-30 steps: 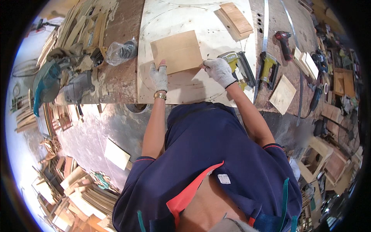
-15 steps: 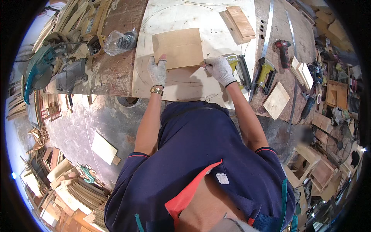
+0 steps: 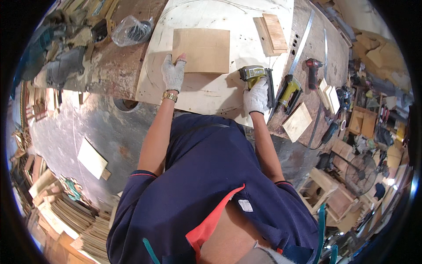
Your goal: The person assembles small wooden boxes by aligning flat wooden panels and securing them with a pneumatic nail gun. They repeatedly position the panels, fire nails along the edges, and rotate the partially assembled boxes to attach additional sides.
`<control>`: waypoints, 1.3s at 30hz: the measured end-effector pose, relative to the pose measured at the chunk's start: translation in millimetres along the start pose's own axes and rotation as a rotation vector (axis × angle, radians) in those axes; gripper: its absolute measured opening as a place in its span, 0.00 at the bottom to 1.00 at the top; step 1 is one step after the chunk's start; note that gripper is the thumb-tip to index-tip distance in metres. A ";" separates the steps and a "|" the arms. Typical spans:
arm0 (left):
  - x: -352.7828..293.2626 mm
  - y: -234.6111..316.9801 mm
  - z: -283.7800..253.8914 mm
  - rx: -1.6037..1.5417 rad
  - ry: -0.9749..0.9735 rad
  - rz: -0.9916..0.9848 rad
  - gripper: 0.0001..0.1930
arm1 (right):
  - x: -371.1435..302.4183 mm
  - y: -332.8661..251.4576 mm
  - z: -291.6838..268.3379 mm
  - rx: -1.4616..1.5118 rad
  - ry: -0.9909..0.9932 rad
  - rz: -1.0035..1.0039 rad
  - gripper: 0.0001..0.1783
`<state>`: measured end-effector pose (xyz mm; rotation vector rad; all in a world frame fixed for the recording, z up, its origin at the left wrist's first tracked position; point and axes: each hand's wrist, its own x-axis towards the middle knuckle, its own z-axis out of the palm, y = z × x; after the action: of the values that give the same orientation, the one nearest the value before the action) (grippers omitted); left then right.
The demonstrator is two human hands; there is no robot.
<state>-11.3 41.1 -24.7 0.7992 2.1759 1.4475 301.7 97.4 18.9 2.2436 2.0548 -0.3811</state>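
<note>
A thin tan wooden panel (image 3: 202, 50) lies over the pale plywood sheet (image 3: 198, 99) in front of me. At its near left corner, my gloved left hand (image 3: 172, 72) grips the edge, the bare thumb on top. My gloved right hand (image 3: 256, 97) is wrapped round the handle of a yellow-green and black nail gun (image 3: 256, 75), whose head points left, to the right of the panel. A second nail gun (image 3: 289, 93) of similar colours rests on the bench just right of that hand.
Stacked wooden strips (image 3: 275, 33) lie at the sheet's far right. Further right are a red and black cordless drill (image 3: 313, 72), a square wood piece (image 3: 297, 122) and a metal strip (image 3: 302, 42). A plastic bag (image 3: 132, 31) and a saw (image 3: 66, 61) are on the left.
My right hand has left the panel's near right corner and taken hold of the nail gun beside it, turning it slightly. My left hand still holds the panel. The whole view has shifted.
</note>
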 end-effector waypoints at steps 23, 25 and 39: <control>-5.9 17.8 -8.7 0.070 -0.056 -0.129 0.31 | -58.7 -81.8 -164.1 0.629 -0.457 -0.145 0.21; -7.3 18.4 -8.9 0.045 -0.049 -0.120 0.30 | -59.0 -85.3 -160.9 0.606 -0.440 -0.138 0.21; -13.8 22.9 4.6 -0.067 -0.091 -0.201 0.29 | -84.5 -89.1 -185.0 0.701 -0.292 -0.132 0.16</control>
<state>7.3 42.1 -4.9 0.5922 2.0631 1.3493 231.7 65.4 227.2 2.1572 2.1226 -1.5439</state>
